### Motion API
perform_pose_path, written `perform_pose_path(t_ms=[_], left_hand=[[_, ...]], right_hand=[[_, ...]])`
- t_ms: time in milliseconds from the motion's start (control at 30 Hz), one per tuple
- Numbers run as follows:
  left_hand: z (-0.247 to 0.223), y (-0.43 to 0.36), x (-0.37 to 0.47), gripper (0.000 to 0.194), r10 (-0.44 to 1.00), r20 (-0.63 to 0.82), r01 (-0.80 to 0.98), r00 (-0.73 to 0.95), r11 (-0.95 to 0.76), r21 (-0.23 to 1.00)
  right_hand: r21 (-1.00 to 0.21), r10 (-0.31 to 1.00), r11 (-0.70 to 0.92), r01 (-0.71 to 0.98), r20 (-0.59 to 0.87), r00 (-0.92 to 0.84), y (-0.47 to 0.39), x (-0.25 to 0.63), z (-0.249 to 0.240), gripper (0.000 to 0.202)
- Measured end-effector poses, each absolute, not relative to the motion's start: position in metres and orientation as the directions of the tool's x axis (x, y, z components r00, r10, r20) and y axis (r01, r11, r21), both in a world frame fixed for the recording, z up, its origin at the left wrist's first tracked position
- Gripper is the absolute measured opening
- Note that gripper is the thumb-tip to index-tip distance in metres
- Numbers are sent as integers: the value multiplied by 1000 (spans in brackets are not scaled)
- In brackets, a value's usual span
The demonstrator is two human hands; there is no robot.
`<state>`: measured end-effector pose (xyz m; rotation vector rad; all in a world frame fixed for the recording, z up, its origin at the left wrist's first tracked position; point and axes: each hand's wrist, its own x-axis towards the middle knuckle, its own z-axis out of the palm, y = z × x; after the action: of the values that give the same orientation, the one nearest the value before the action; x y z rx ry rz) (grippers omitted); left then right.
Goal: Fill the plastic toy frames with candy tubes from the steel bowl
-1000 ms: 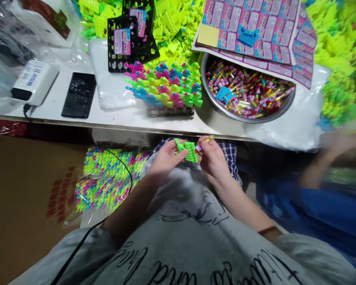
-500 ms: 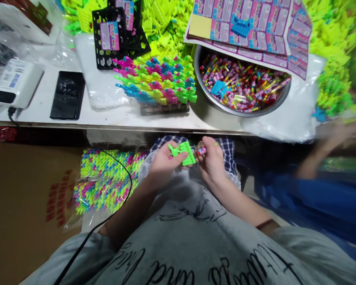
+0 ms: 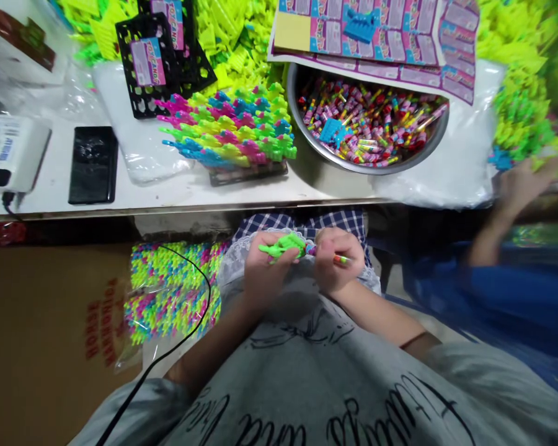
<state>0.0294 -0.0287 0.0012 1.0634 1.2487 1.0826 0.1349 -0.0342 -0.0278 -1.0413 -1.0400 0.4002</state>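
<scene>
Over my lap, my left hand (image 3: 266,263) pinches a bright green plastic toy (image 3: 286,246), thumb on top. Facing it, my right hand (image 3: 337,257) is closed round a small candy tube (image 3: 341,259); its colourful end sticks out past the fingers. The tube's other end meets the toy's right edge, and whether it sits inside cannot be seen. On the table ahead, a metal bowl (image 3: 353,166) holds many similar tubes and a blue toy (image 3: 332,132). Left of the bowl, rows of coloured toys (image 3: 242,127) stand in a black rack (image 3: 248,173).
Printed label sheets (image 3: 400,40) overlap the bowl's back rim. Black perforated trays (image 3: 142,93), a black phone-like slab (image 3: 93,164) and a white device (image 3: 13,152) lie leftward. Bagged toys (image 3: 177,291) sit by a carton (image 3: 41,322). Another person's arm (image 3: 502,210) is at right.
My hands have come together, bringing the tube against the green toy, which has turned in my left hand. The view has shifted slightly. The other person's arm has moved up toward the table.
</scene>
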Motion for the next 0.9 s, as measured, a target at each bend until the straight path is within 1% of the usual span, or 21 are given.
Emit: perform_pose_path(t_ms=[67,133,233,433,600,733,800,900], left_hand=[[-4,-32,30,22,999,-32,-1,25,32,999],[-10,-36,31,19,996,84,-10,34,-84,996],[-16,-40,35,15,982,186,-72,45,-182,981],[-12,-40,39,15,965,255,-105,65,-247,963],[-10,-40,36,15,954,267,-113,139,-252,961],[-9,-38,35,19,917,349,-136,193,-328,935],[-6,-38,34,20,896,388,-154,218,-361,920],[0,-42,33,16,894,376,-122,243,-357,926]], right_hand=[[-814,673,531,234,574,466,-34,139,-31,19],[-782,654,568,255,618,437,-34,142,-33,17],[-774,663,592,225,626,409,-34,144,-32,14],[-806,725,579,122,578,376,-32,148,-26,18],[-825,792,563,-57,519,321,-30,153,-27,21],[-852,844,506,-132,458,278,-32,155,-23,26],[-842,832,528,-106,489,262,-34,156,-19,26],[-769,726,635,68,625,286,-38,157,-13,22]])
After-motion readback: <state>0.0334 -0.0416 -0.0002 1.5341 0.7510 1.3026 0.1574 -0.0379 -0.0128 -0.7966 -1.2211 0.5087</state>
